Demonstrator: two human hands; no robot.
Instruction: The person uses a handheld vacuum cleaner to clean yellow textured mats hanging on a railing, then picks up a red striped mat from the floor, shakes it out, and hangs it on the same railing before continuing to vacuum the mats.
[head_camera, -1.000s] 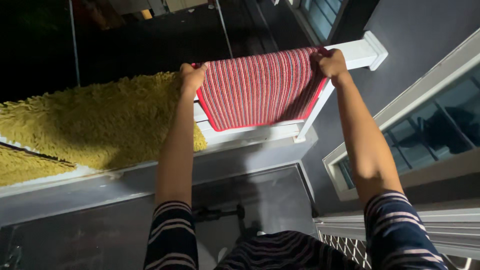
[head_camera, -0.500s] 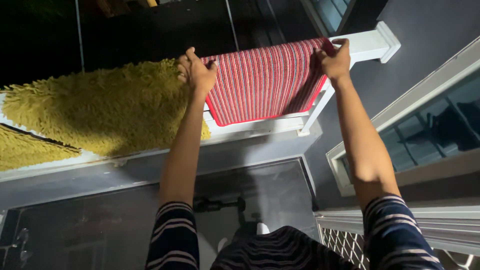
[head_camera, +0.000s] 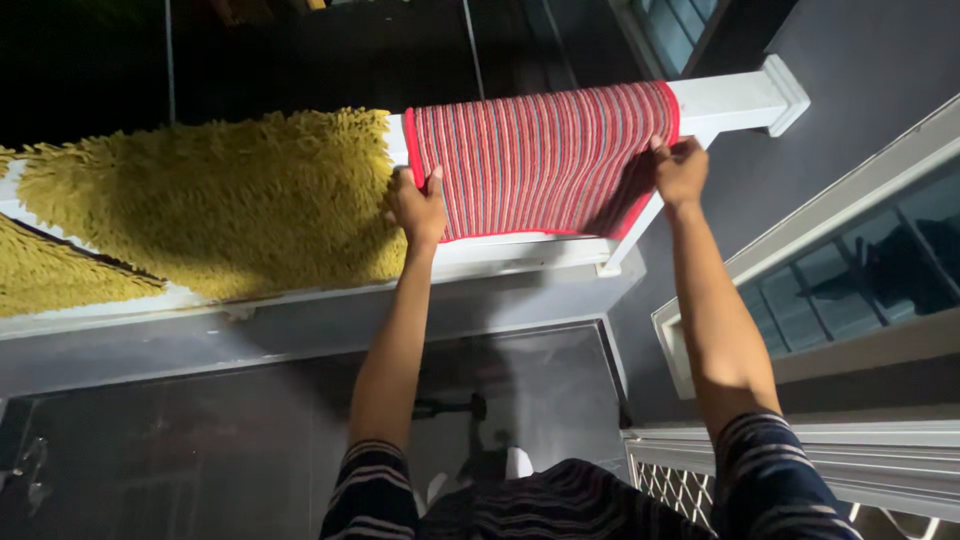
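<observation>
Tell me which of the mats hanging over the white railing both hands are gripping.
The red striped mat, flat-woven, at the railing's right end. Left hand and right hand hold its side edges; the shaggy yellow mats hang untouched.

Both hands have slid down the red striped mat from its top edge on the white railing. The left hand now grips the mat's lower left edge, the right hand its lower right edge.
</observation>
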